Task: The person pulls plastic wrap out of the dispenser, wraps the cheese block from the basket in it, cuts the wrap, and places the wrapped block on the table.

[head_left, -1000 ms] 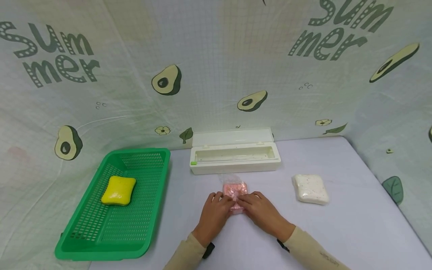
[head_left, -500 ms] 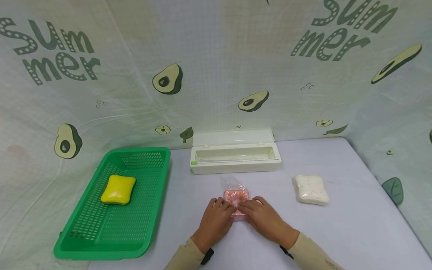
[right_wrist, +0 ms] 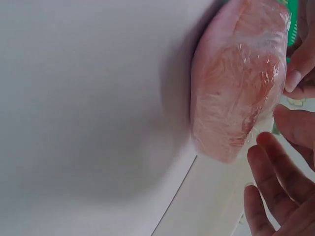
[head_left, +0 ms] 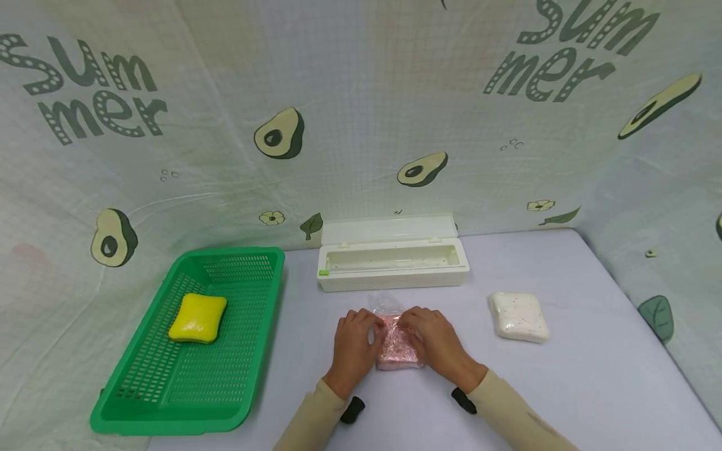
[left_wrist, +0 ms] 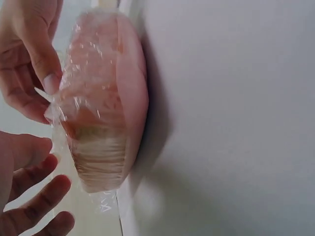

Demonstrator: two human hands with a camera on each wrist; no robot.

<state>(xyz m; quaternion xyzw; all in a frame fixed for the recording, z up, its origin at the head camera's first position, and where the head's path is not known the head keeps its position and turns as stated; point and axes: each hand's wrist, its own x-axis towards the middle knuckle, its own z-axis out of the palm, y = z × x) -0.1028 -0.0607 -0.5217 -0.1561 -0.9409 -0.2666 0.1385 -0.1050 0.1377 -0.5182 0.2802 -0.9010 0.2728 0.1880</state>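
A pink block (head_left: 397,349), soft-looking like a sponge and wrapped in shiny cling film, lies on the table between both hands. Loose clear film (head_left: 386,303) sticks out past its far side. At the block's far left corner, my left hand (head_left: 354,341) pinches the film edge, thumb and fingers forming a ring. Opposite it, my right hand (head_left: 435,338) bends over the far right corner, and in the left wrist view its thumb and index finger nip a wrinkled bit of film (left_wrist: 55,115). The block's side (right_wrist: 224,118) shows creased film in the right wrist view.
Behind the block stands a long white film dispenser (head_left: 393,280), lid raised, a green slider (head_left: 324,272) on its front. A green basket (head_left: 256,351) at the left holds a yellow sponge (head_left: 198,318). Right of the hands lies a white speckled block (head_left: 519,316). A patterned cloth (head_left: 350,81) hangs behind.
Both hands have moved from the middle of the pink block to its far corners, baring its top. The block shifted slightly towards me. The basket, dispenser and white block stayed in place.
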